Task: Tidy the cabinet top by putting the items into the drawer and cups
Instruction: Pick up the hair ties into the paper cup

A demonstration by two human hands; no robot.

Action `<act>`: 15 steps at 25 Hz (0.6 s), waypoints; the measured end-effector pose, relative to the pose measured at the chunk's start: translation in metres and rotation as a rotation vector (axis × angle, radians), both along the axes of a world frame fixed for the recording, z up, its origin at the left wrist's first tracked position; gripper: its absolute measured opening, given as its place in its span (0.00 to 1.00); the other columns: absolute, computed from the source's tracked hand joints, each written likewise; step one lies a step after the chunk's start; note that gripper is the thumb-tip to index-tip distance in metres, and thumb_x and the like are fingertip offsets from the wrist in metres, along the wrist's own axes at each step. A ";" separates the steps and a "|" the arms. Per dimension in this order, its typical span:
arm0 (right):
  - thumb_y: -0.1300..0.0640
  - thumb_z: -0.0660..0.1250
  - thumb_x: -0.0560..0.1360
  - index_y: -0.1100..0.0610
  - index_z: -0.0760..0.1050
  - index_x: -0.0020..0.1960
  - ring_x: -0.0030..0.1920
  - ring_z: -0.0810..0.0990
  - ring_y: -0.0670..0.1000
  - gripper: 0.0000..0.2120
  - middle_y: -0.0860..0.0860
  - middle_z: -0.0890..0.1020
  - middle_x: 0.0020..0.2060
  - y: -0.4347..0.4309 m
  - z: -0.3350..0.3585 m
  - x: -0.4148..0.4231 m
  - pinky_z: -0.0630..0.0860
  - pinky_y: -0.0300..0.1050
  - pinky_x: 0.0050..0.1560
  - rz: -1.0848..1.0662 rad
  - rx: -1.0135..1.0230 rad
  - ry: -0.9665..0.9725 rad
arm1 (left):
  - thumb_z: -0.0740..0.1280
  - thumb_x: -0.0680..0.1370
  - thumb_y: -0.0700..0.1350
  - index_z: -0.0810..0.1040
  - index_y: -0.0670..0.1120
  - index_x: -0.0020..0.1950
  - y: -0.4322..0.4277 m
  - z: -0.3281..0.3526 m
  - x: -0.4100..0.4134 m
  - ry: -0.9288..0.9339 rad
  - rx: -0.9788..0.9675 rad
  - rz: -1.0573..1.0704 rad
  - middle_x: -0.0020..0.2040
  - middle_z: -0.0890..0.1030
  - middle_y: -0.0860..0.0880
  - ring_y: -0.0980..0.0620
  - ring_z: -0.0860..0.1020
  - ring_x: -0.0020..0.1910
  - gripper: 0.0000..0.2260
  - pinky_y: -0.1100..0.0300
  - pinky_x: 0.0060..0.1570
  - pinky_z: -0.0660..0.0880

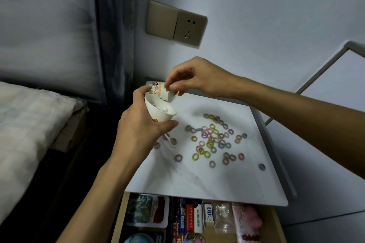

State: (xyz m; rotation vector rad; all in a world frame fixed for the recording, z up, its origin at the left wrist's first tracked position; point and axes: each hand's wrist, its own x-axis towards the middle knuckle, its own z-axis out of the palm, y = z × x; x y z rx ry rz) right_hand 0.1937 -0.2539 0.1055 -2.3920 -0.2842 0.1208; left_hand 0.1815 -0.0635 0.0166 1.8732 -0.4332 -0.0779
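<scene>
My left hand (138,126) grips a white paper cup (161,113) with orange print, tilted above the left side of the white cabinet top (197,179). My right hand (195,78) pinches the rim of a second printed paper cup (160,89), which lies tipped just behind the first, its mouth toward it. Several small pastel hair ties (213,138) lie scattered over the middle and right of the top. A white spoon-like piece (169,141) lies below my left hand. The drawer (189,221) under the top stands open and is full of packets and boxes.
A bed with a pale cover (29,124) is on the left, with a dark gap between it and the cabinet. A wall socket (175,23) sits above the cabinet. A white framed board (335,77) leans at the right.
</scene>
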 end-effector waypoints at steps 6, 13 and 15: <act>0.62 0.69 0.76 0.54 0.81 0.58 0.50 0.82 0.47 0.12 0.49 0.83 0.53 -0.046 -0.095 0.013 0.76 0.40 0.53 -0.158 -0.505 0.019 | 0.81 0.63 0.51 0.65 0.54 0.70 0.019 0.002 0.009 -0.045 0.007 0.116 0.53 0.76 0.54 0.51 0.76 0.51 0.40 0.55 0.50 0.75; 0.65 0.71 0.72 0.52 0.77 0.61 0.55 0.80 0.51 0.19 0.50 0.79 0.60 -0.022 -0.171 0.047 0.76 0.44 0.52 -0.212 -0.609 -0.141 | 0.81 0.63 0.50 0.65 0.52 0.71 0.026 0.001 0.016 -0.057 0.000 0.156 0.51 0.74 0.55 0.54 0.74 0.49 0.40 0.61 0.47 0.70; 0.64 0.71 0.73 0.53 0.77 0.55 0.49 0.80 0.49 0.13 0.50 0.80 0.54 -0.023 -0.174 0.052 0.72 0.42 0.44 -0.269 -0.618 -0.161 | 0.81 0.63 0.50 0.65 0.53 0.71 0.028 0.000 0.018 -0.048 -0.003 0.155 0.51 0.74 0.55 0.54 0.74 0.49 0.40 0.61 0.48 0.71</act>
